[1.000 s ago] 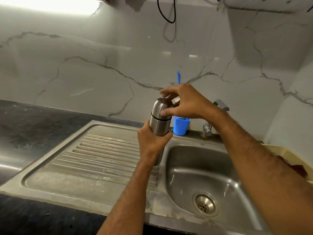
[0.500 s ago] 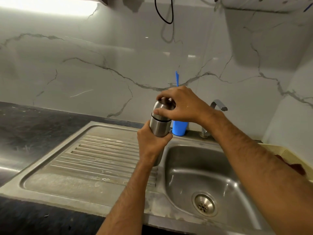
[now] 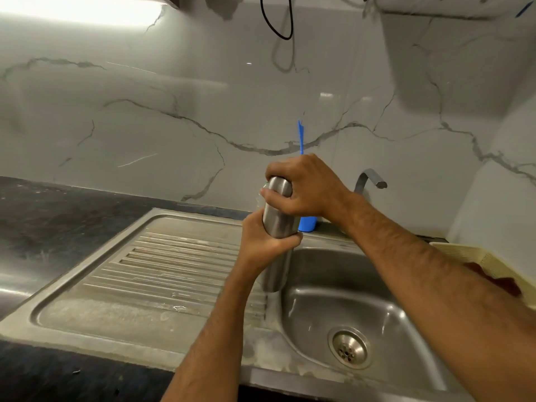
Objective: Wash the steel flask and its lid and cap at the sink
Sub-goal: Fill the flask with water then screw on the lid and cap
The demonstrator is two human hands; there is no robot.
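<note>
The steel flask [image 3: 279, 224] stands upright in the air above the ridge between the draining board and the sink bowl [image 3: 342, 288]. My left hand [image 3: 265, 243] grips its body from the left, hiding its middle. The rounded steel cap [image 3: 280, 185] sits on top of the flask, and my right hand [image 3: 307, 188] wraps over it with fingers curled round its dome. The flask's lower end [image 3: 274, 274] shows below my left hand. An inner lid is not visible.
A tap [image 3: 369, 179] stands at the back of the steel sink, no water running. A blue cup [image 3: 307, 223] with a blue stick in it sits behind the flask. The ribbed draining board [image 3: 162, 265] lies to the left, a yellow basket [image 3: 475, 256] at the right edge.
My right hand has closed down further over the cap, from fingertips on its side to a full grip on top. The flask has stayed in my left hand at about the same place.
</note>
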